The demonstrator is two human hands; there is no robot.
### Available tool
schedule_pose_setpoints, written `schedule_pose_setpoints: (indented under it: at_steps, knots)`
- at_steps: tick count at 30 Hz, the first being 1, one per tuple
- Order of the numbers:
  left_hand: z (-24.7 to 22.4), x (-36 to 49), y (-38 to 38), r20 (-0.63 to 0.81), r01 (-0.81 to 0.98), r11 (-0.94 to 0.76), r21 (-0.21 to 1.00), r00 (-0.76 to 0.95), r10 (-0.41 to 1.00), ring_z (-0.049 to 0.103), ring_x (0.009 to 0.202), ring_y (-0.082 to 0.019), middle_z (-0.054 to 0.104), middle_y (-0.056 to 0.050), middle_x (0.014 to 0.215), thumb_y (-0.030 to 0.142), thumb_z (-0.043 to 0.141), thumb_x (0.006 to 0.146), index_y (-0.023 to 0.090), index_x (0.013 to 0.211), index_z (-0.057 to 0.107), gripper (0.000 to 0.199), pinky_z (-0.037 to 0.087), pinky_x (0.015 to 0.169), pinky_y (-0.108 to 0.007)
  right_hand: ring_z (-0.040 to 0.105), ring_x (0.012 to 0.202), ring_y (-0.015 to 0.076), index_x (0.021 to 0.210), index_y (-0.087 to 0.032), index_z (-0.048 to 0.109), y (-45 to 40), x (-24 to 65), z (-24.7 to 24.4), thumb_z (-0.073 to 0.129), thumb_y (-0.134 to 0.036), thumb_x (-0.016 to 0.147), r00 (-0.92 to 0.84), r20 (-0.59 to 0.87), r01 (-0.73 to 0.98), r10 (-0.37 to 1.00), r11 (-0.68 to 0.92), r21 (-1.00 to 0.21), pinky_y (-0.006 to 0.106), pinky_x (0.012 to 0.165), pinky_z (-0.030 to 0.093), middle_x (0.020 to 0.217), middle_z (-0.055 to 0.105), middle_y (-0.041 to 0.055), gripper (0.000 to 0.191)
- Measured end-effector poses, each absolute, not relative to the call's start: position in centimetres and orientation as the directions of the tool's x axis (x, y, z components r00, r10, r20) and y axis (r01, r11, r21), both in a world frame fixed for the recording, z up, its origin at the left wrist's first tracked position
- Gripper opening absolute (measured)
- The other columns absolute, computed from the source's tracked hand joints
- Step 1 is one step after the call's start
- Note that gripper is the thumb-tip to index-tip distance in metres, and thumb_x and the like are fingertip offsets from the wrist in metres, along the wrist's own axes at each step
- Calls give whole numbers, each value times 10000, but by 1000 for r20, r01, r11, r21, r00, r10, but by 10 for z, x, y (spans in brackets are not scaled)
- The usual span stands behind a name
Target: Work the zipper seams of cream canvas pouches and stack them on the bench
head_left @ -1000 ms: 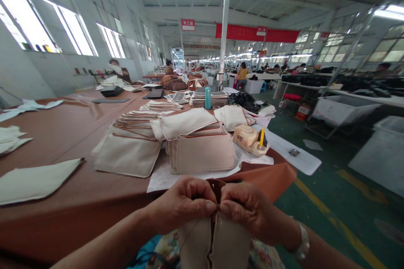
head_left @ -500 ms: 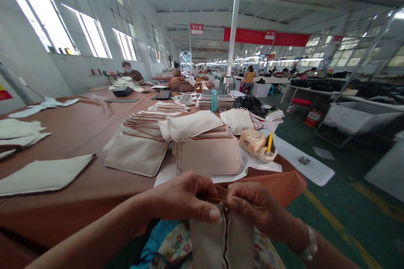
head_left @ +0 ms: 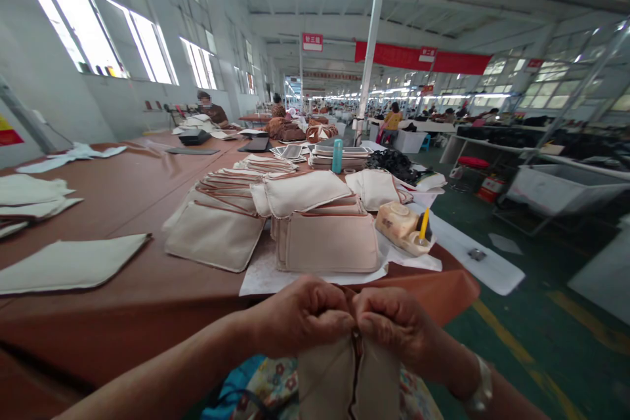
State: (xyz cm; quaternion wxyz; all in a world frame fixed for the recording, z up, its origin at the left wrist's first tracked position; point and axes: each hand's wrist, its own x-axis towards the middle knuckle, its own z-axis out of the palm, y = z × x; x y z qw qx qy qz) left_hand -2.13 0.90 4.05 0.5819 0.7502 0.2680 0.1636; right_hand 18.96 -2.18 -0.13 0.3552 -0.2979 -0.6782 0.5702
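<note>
A beige sewn panel point(head_left: 327, 374) hangs in front of me over a flowered apron, with a dark seam running down its middle. My left hand point(head_left: 310, 315) is closed on its upper edge, thumb bent against the fabric left of the seam. Just right of the seam, my right hand point(head_left: 388, 318) pinches the same edge, and the two hands nearly meet. A bracelet circles the right wrist. Past the hands, a stack of beige sewn pieces point(head_left: 332, 243) lies on white paper at the table's edge.
The table has a brown cover point(head_left: 182, 308). More beige pieces point(head_left: 63, 262) lie at left. A glue container point(head_left: 398, 223) with a yellow-handled brush point(head_left: 424, 224) sits at right, a turquoise bottle point(head_left: 337, 156) farther back. A person point(head_left: 211, 109) sits at the far left.
My left hand has curled its thumb in and drawn closer to the right hand along the panel's top edge. The view has shifted slightly.
</note>
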Motion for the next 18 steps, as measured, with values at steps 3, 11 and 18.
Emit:
schedule_pose_setpoints:
  at_steps: [3,11,18]
  knots:
    - [37,-22,4,49,263,-375,889,760,648,274,534,-73,343,51,570,254,577,832,164,589,423,301,211,478,-220,343,641,120,744,-169,518,-22,187,-10,607,-515,911,-540,101,-42,836,93,-995,249,584,282,721,446,-14,394]
    - [31,-33,11,-110,132,1,991,828,550,289,570,-85,412,28,657,573,560,895,124,778,580,464,211,488,-212,381,628,122,695,-171,507,-23,185,-3,548,-490,956,-516,212,85,830,296,-951,253,563,278,681,451,-19,414]
    - [37,-23,-9,75,295,-243,924,484,872,297,536,-85,363,50,569,374,593,851,154,618,499,334,235,472,-206,575,885,201,1066,-178,650,-13,194,9,507,-487,978,-437,345,184,831,458,-870,294,772,464,950,611,69,352]
